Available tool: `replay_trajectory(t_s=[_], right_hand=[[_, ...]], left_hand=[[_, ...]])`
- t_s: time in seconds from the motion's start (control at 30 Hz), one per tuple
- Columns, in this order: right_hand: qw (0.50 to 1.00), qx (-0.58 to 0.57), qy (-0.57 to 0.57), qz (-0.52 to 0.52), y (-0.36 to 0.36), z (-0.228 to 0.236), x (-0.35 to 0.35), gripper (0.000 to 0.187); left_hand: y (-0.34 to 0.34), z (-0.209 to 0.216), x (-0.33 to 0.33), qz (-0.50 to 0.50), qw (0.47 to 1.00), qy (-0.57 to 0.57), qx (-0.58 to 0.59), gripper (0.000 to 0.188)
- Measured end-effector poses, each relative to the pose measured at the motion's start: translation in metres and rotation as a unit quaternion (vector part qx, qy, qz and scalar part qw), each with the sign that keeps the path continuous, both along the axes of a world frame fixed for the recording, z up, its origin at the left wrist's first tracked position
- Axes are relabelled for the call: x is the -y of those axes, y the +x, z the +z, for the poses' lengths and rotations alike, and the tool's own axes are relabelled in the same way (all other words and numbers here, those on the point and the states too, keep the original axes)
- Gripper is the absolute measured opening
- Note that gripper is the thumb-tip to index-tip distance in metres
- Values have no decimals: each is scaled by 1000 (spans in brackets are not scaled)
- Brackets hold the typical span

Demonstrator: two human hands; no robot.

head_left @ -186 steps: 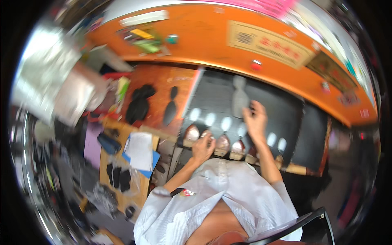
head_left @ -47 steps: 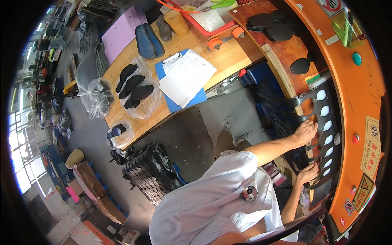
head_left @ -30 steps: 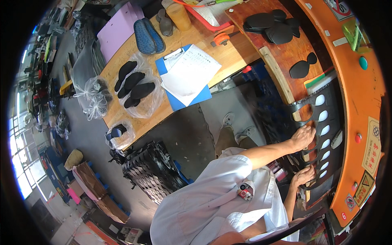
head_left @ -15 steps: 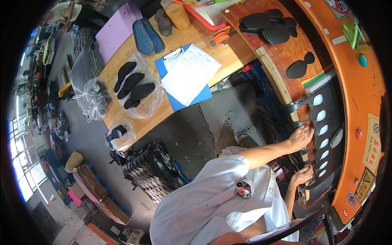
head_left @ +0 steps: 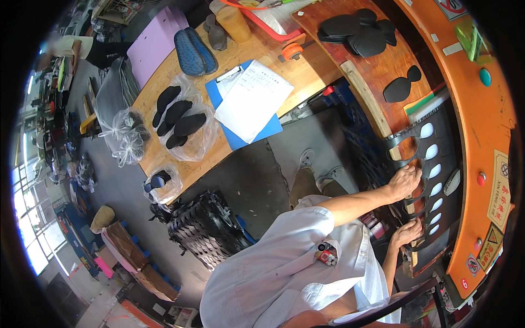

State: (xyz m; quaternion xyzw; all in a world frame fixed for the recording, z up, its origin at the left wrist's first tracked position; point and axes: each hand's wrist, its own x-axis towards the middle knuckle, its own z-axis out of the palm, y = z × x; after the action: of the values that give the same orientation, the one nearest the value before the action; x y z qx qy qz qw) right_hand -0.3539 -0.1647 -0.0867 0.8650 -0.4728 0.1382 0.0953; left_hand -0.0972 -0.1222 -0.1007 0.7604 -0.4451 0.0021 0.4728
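Observation:
A black sheet [head_left: 447, 143] with a row of cut-out holes lies at the right, in front of an orange machine frame [head_left: 471, 123]. White shows through its small oval holes. Along its near edge run larger curved openings, with reddish-brown board behind them. My left hand [head_left: 404, 182] has its fingers closed on this near edge, about midway along. Closer to the sheet's lower end, my right hand [head_left: 408, 232] grips the same edge. Both sets of fingertips are partly hidden. A grey oval piece [head_left: 451, 182] rests on the sheet, beyond my left hand.
Black insole-shaped pieces [head_left: 367, 41] are stacked on a reddish-brown board [head_left: 339, 49]; one more [head_left: 397, 89] lies apart. A wooden table [head_left: 199, 150] carries a blue clipboard [head_left: 273, 124], bagged black pieces [head_left: 186, 124] and blue soles [head_left: 191, 52]. Black cut sheets [head_left: 208, 229] are piled below.
My hands keep their hold on the sheet with almost no movement. The whole view has shifted slightly. A person at the far upper left has changed position.

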Motion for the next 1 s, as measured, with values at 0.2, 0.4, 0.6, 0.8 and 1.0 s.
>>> replay_trajectory(t_s=[0.2,0.4,0.6,0.8,1.0], right_hand=[[1000,16,-5,4,-1,-2,1,31],[999,31,14,-16,0,-5,0,31],[999,29,7,-19,2,-5,0,31],[1000,22,-7,-21,2,-6,1,32],[1000,27,-9,-13,3,-5,1,32]], left_hand=[[0,2,1,-21,999,13,-32,28],[0,2,1,-29,998,21,-42,29],[-1,-1,3,2,1000,5,-20,22],[-3,-5,7,18,1000,-1,-8,23],[-2,-5,8,14,1000,0,-2,23]])
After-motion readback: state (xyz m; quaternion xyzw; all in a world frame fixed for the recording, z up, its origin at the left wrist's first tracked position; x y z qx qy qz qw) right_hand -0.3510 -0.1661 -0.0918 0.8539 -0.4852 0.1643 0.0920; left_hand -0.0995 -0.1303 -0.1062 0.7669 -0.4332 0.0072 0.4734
